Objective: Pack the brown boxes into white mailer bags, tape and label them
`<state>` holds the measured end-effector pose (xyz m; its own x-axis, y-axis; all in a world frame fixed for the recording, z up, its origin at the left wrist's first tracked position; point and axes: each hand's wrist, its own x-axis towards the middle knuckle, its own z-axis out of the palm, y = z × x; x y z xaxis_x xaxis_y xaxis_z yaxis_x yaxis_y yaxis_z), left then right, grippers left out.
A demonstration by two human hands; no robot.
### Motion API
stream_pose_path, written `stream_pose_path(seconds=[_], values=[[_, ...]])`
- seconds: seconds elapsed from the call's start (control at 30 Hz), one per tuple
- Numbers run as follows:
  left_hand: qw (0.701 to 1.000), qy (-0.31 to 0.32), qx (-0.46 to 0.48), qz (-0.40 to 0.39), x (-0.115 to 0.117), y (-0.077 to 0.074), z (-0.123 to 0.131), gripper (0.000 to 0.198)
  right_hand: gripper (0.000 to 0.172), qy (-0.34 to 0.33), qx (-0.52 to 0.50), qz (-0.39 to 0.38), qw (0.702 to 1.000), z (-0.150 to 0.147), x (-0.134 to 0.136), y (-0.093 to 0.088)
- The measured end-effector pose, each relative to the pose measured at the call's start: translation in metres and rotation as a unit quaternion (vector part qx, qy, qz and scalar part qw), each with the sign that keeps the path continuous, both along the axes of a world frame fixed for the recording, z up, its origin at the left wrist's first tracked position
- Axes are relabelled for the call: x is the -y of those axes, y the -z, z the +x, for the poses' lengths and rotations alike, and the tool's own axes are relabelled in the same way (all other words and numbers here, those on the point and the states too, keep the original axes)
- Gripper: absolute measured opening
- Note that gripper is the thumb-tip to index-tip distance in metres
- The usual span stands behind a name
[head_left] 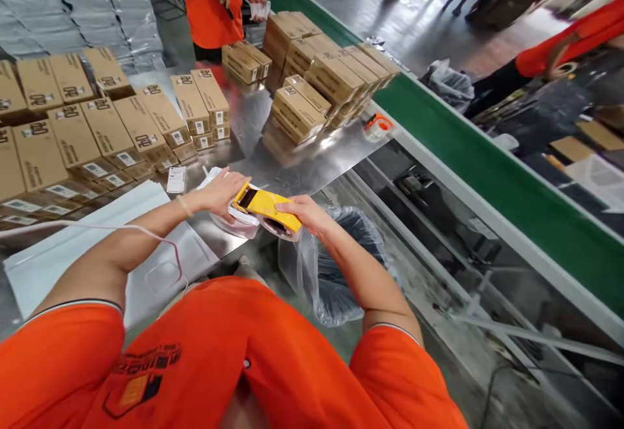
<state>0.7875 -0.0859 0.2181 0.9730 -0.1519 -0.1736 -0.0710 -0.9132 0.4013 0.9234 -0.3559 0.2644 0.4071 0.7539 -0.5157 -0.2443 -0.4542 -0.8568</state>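
Note:
My right hand [308,213] grips a yellow tape dispenser [273,207], its thumb along the top and a roll of clear tape showing underneath. The dispenser's front end rests against a white wrapped item [238,216] at the table edge. My left hand [225,190] lies over that white item with its fingers stretched out, close to the dispenser's front. Part of the item is hidden under the hand and the dispenser. Just left of it on the metal table is a small white label card [176,180].
Rows of brown cartons [90,133] stand at left, with more stacked cartons [322,78] behind. White sheets [166,247] lie under my left arm. A lined bin [336,273] stands below my right arm. A green conveyor [463,136] runs along the right; a co-worker in orange [212,10] stands beyond.

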Motion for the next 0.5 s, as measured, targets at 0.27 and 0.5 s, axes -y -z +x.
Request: stream_pose_path(seconds=[0.27, 0.5], values=[[0.998, -0.067, -0.001, -0.011, -0.076, 0.009, -0.028, 0.106, 0.050, -0.005, 0.028, -0.023, 0.999, 0.022, 0.108, 0.060], [0.969, -0.222, -0.031, -0.099, -0.172, 0.036, -0.084, 0.116, 0.052, -0.008, 0.038, -0.064, 0.997, 0.054, 0.103, 0.151]])
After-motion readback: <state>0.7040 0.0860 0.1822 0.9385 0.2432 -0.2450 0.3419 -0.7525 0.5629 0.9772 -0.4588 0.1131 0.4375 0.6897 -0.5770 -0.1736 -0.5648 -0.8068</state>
